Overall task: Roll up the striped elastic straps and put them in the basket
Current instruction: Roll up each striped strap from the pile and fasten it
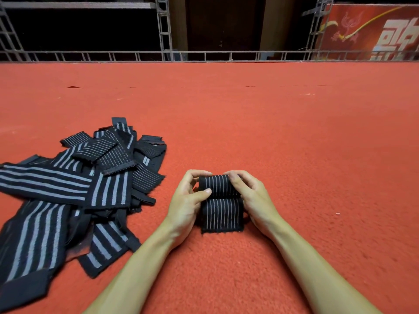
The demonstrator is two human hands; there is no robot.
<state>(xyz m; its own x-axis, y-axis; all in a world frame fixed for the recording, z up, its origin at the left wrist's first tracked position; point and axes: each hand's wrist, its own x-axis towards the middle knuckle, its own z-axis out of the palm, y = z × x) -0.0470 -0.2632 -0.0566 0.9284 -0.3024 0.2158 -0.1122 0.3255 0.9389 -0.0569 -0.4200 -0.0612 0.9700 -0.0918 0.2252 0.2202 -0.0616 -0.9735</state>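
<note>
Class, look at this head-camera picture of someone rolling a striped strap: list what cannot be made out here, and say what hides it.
- Basket: not in the head view at all; its place is unknown.
- Pile of straps: cut off by the left edge and overlapping, so no count.
- Strap being rolled: its side ends are covered by the left hand and right hand.
- Red banner: cut off by the right edge.

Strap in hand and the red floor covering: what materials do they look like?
Strap: looks like woven elastic fabric, matte black with thin pale stripes; fine ribbing and a slightly frayed cut edge show. Floor covering: likely short-pile carpet or felt, matte red, with a fuzzy, nubby surface and loose lint. Both are judged by look only.
</note>
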